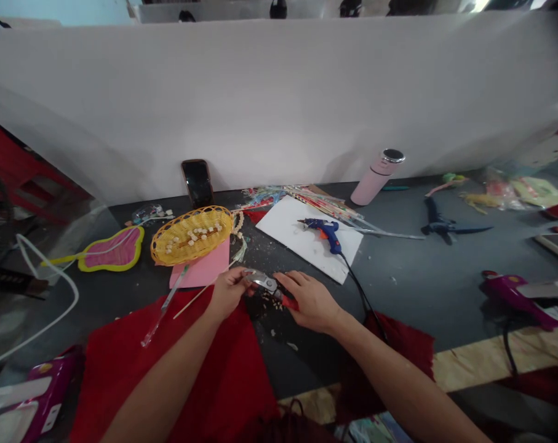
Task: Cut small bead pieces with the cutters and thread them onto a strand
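Observation:
My right hand (309, 301) is closed around the red handles of a pair of pruning shears (266, 283), whose silver head points left. At the tip of the blades, my left hand (229, 291) pinches something too small to make out. Small pale chips (273, 303) lie on the dark table beneath the shears. A thin wooden stick (196, 299) slants beside my left hand; whether the fingers touch it cannot be seen. Behind that hand, a yellow woven basket (161, 253) holds several small pale pieces.
A blue glue gun (327, 232) rests on a white board (285, 215), its cord running toward my right forearm. Red cloth (122, 357) covers the front left. Further back stand a phone (197, 183) and a pink bottle (373, 181). Dark-handled pliers (440, 226) lie right.

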Demonstrator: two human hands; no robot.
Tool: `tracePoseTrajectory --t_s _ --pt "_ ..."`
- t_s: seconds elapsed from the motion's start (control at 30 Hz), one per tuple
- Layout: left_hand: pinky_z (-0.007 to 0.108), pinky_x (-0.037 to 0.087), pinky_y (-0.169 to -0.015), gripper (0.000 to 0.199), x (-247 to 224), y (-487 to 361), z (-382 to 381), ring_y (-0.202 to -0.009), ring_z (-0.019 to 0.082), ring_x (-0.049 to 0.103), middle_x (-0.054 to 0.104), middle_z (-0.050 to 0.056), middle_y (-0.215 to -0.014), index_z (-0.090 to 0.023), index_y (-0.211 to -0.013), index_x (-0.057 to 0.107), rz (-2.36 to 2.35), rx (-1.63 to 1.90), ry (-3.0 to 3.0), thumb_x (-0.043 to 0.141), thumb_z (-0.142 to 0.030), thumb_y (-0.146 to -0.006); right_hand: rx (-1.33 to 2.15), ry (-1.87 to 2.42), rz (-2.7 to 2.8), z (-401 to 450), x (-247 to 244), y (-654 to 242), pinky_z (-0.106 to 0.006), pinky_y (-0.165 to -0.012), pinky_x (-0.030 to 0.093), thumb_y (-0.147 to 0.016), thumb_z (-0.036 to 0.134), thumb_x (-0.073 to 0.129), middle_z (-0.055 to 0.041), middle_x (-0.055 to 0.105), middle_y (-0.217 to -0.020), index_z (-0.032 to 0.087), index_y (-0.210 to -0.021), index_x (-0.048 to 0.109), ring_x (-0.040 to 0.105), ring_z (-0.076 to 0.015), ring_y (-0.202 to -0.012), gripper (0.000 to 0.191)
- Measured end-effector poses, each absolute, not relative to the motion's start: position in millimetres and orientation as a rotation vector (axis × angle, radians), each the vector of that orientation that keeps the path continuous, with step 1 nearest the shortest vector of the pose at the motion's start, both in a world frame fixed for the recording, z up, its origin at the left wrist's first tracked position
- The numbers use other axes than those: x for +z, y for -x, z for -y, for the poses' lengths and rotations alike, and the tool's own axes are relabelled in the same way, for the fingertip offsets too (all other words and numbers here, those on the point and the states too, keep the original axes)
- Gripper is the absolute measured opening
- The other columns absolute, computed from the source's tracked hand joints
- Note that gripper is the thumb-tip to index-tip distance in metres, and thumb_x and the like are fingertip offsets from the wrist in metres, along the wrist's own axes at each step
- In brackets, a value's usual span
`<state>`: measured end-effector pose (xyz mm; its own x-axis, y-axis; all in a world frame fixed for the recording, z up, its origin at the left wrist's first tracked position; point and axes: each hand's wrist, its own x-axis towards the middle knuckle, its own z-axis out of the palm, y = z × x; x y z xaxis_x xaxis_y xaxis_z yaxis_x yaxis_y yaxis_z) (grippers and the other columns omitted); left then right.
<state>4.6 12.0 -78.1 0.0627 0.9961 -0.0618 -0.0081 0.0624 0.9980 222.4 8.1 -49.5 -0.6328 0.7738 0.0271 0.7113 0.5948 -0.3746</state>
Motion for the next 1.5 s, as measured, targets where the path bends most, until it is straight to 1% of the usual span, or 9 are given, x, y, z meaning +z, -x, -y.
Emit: tracePoseTrajectory --t_s 0.17,0.37,0.5,0.7,0.87,1.03,1.2,1.3,1.5 --pt "0.021 0.041 -0.051 0.010 -80.4 -5.8 -10.9 -0.051 0.010 0.053 0.064 0.000 -0.063 -0.014 -0.072 0.065 -1.201 1.137 -1.174 0.058 -0.020 -0.075 0.486 1.309 2.621 -4.8 -51.2 -219.5 -0.032 -0.086 0.043 -0.076 0.018 0.050 -0.0098 0.055 -0.112 0.019 -0.130 0.040 0.053 -0.0224 -0.099 0.056" --pt "0.020 0.041 -0.055 0.013 -77.1 -9.0 -11.4 -0.055 0.009 0.053 0.062 -0.002 -0.062 -0.015 -0.080 0.066 -1.193 1.209 -1.152 0.063 -0.026 -0.074 0.447 1.348 2.568 -3.1 -55.6 -215.4 -0.032 -0.093 0.039 -0.075 0.020 0.052 -0.0108 0.053 -0.117 0.017 -0.133 0.037 0.050 -0.0230 -0.105 0.060" --pt "0.020 0.038 -0.054 0.009 -76.3 -8.3 -10.9 -0.052 0.009 0.051 0.058 -0.003 -0.055 -0.015 -0.075 0.066 -1.236 1.231 -1.160 0.063 -0.023 -0.074 0.413 1.363 2.595 -3.8 -55.0 -214.0 -0.035 -0.093 0.038 -0.078 0.022 0.050 -0.0106 0.051 -0.120 0.019 -0.137 0.032 0.047 -0.0242 -0.107 0.062" --pt "0.020 0.038 -0.051 0.004 -76.6 -4.9 -11.6 -0.049 0.010 0.051 0.059 -0.003 -0.053 -0.015 -0.068 0.065 -1.195 1.181 -1.181 0.062 -0.017 -0.070 0.383 1.311 2.650 -4.3 -48.7 -218.2 -0.037 -0.090 0.038 -0.083 0.024 0.046 -0.0112 0.050 -0.122 0.020 -0.140 0.028 0.046 -0.0246 -0.107 0.060" --pt "0.020 0.040 -0.049 0.005 -74.0 -4.7 -12.7 -0.047 0.009 0.052 0.063 -0.001 -0.059 -0.014 -0.069 0.066 -1.158 1.118 -1.168 0.063 -0.018 -0.068 0.415 1.286 2.676 -7.5 -47.9 -223.0 -0.037 -0.089 0.038 -0.078 0.022 0.050 -0.0104 0.051 -0.120 0.021 -0.139 0.029 0.046 -0.0247 -0.105 0.064" --pt "0.020 0.041 -0.046 0.008 -73.2 -5.5 -12.3 -0.046 0.009 0.052 0.065 0.000 -0.060 -0.014 -0.071 0.067 -1.155 1.101 -1.116 0.065 -0.021 -0.067 0.495 1.232 2.673 -9.4 -47.0 -224.3 -0.035 -0.091 0.038 -0.074 0.019 0.051 -0.0102 0.052 -0.117 0.020 -0.135 0.035 0.048 -0.0234 -0.106 0.063" --pt "0.021 0.042 -0.047 0.011 -77.6 -5.5 -10.1 -0.047 0.009 0.053 0.064 0.000 -0.060 -0.014 -0.071 0.067 -1.158 1.126 -1.116 0.064 -0.024 -0.070 0.523 1.264 2.633 -5.1 -48.0 -220.8 -0.032 -0.090 0.040 -0.077 0.019 0.049 -0.0094 0.055 -0.113 0.020 -0.132 0.039 0.051 -0.0220 -0.103 0.056" --pt "0.021 0.042 -0.049 0.012 -81.2 -6.6 -9.4 -0.049 0.010 0.053 0.064 0.001 -0.063 -0.014 -0.073 0.066 -1.171 1.141 -1.108 0.063 -0.026 -0.072 0.510 1.303 2.622 -3.1 -50.6 -218.6 -0.031 -0.089 0.041 -0.076 0.019 0.050 -0.0091 0.055 -0.112 0.020 -0.131 0.039 0.052 -0.0218 -0.102 0.056" --pt "0.019 0.038 -0.053 0.008 -83.5 -8.6 -10.4 -0.052 0.008 0.050 0.059 -0.004 -0.058 -0.015 -0.075 0.064 -1.158 1.246 -1.073 0.063 -0.023 -0.074 0.417 1.349 2.599 -3.2 -55.2 -214.0 -0.034 -0.092 0.039 -0.079 0.021 0.050 -0.0105 0.053 -0.116 0.018 -0.135 0.035 0.050 -0.0228 -0.103 0.059"
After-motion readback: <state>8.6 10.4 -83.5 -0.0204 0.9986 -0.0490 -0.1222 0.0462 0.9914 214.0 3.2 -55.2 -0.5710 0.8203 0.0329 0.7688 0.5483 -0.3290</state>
